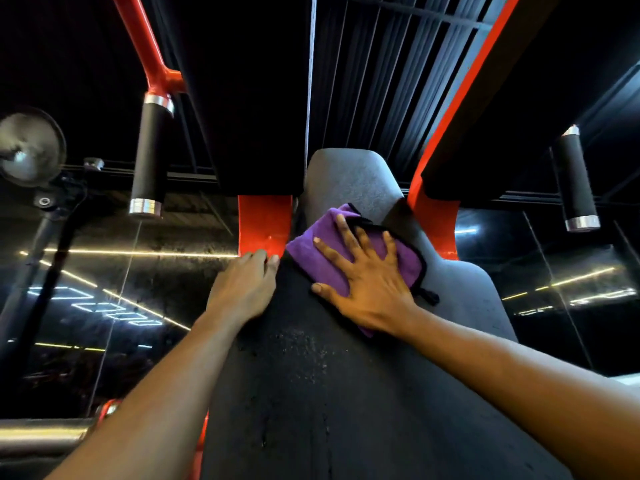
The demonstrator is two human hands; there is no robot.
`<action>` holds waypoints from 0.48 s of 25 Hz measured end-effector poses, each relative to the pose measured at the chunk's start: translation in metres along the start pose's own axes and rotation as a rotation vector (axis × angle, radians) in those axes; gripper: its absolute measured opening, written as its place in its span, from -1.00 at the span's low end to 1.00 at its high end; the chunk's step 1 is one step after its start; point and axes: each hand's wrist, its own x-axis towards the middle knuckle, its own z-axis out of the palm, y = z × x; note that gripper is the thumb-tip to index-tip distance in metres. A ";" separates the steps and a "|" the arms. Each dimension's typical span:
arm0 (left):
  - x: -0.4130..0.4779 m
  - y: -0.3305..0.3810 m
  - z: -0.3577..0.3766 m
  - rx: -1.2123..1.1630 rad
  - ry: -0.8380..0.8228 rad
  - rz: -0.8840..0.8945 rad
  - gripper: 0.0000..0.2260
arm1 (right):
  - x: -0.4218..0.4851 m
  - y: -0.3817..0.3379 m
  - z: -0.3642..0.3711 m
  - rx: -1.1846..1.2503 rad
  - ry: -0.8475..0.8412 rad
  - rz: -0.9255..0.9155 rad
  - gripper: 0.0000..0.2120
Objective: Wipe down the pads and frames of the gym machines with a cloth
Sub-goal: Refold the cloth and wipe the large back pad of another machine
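While the right hand (367,289) pressed flat-fingered on the cloth (304,258) and the left hand (242,292) rested slack-fingered at nine o'clock, the unpinched cloth risked sliding off the pad (294,375).

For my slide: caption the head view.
Right hand presses purple cloth on grey machine pad; left hand rests at its edge.

The pad (311,393) is dark grey, speckled with pale flecks. On it, the cloth (311,261) is purple with black edging. Beyond the pad the frame (265,220) is red; the handle (150,150) left of it is black, silver-ended.
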 end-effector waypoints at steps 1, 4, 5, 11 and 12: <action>-0.002 -0.006 0.001 -0.018 -0.007 0.023 -0.69 | 0.006 0.001 0.003 -0.024 0.010 0.036 -0.32; -0.002 -0.007 0.004 0.021 -0.006 0.060 -0.71 | 0.030 -0.003 0.009 -0.068 0.071 0.147 -0.38; -0.003 -0.004 0.004 0.048 0.008 0.058 -0.70 | 0.041 -0.003 0.012 -0.083 0.095 0.189 -0.39; -0.008 -0.003 0.015 0.101 0.113 0.061 -0.69 | 0.165 0.046 -0.004 0.000 0.080 0.443 -0.43; -0.008 -0.004 0.016 0.100 0.119 0.065 -0.70 | 0.184 0.055 -0.011 0.049 0.040 0.463 -0.43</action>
